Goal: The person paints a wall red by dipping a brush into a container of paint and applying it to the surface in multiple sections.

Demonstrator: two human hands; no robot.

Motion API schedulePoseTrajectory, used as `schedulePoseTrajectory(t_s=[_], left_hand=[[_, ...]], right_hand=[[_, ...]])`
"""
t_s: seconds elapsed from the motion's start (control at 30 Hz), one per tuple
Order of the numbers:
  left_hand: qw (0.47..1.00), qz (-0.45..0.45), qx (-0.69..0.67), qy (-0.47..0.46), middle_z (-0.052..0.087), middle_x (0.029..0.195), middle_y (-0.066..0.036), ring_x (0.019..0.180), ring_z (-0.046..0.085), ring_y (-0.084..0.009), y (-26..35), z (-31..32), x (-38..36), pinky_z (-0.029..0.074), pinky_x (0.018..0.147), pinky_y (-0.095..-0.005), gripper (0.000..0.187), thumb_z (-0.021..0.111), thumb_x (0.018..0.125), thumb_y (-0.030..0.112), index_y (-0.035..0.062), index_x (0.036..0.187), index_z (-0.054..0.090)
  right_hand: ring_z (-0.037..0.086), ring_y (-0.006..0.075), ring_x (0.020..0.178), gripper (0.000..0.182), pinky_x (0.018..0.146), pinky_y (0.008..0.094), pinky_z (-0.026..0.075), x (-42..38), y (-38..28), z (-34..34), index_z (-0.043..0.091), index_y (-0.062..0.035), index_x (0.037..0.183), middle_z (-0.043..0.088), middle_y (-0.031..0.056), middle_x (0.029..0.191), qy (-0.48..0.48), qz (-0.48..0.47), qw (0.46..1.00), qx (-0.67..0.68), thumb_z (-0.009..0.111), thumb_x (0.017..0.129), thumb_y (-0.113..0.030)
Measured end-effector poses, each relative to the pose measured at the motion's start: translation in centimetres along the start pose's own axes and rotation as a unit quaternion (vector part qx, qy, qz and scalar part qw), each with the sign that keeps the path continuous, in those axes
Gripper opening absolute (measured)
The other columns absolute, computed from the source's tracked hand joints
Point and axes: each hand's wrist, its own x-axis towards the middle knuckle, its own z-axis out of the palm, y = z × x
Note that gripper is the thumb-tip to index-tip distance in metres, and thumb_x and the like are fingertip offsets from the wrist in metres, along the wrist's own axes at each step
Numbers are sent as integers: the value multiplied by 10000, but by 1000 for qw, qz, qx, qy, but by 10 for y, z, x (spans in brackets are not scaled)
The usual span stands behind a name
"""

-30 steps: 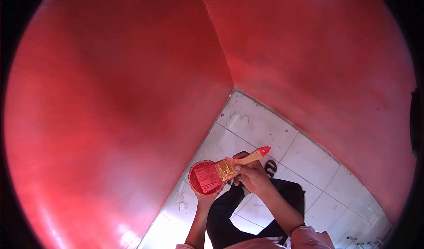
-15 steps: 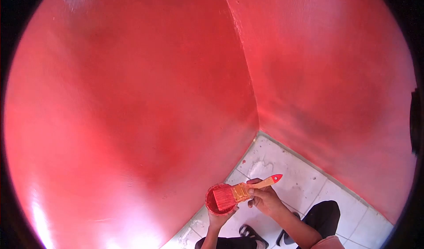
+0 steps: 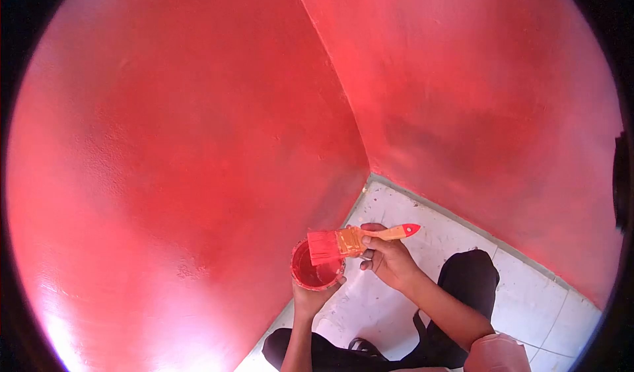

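My left hand (image 3: 316, 298) is wrapped round a small round pot of red paint (image 3: 318, 283) from below, its rim smeared with red. In my right hand (image 3: 389, 260) is a flat paintbrush (image 3: 350, 241), gripped near the ferrule between thumb and fingers. Its wooden handle ends in a red tip with a hole and points to the right. The red-coated bristles overlap the pot's upper rim in this view. Paint marks show on the ferrule and on my fingers.
Red walls (image 3: 218, 141) meet in a corner ahead. Below them lies a pale tiled floor (image 3: 422, 217) with small spots on it. My bent knees in dark trousers (image 3: 465, 286) and one shoe (image 3: 365, 347) show close under my arms.
The brush has risen from over the pot's middle towards its upper rim, uncovering more of the inside. Both hands sit higher and slightly further left in view, and the view itself has shifted.
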Motion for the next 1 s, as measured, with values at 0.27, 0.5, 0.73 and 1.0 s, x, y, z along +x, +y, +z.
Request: schedulePoseTrajectory(t_s=[0.27,0.5,0.73,1.0], left_hand=[[997,-77,11,-6,653,1057,-67,969,632,-157,9,22,13,516,860,-321,557,832,658,35,14,1141,556],[996,-74,44,9,643,1083,-73,998,619,-156,40,35,18,502,887,-324,571,829,660,31,11,1157,548],[997,-67,24,39,641,1066,-65,980,617,-153,52,41,15,504,875,-317,560,822,664,15,8,1153,548],[998,-55,23,22,641,1059,-62,966,619,-145,47,38,23,512,856,-308,591,838,647,13,13,1159,542]], right_hand=[[677,208,836,284,554,320,529,14,-22,1,541,-134,1144,657,74,1040,-8,-1,1000,20,628,877,-91],[677,189,824,272,590,319,529,23,-33,-1,559,-137,1128,672,61,1013,-34,32,999,27,644,872,-106],[675,144,791,261,615,272,527,18,-38,9,573,-97,1127,676,45,949,-56,35,997,49,656,881,-123],[673,172,823,273,616,305,522,25,-39,6,572,-127,1135,675,48,996,-59,25,997,40,659,876,-135]])
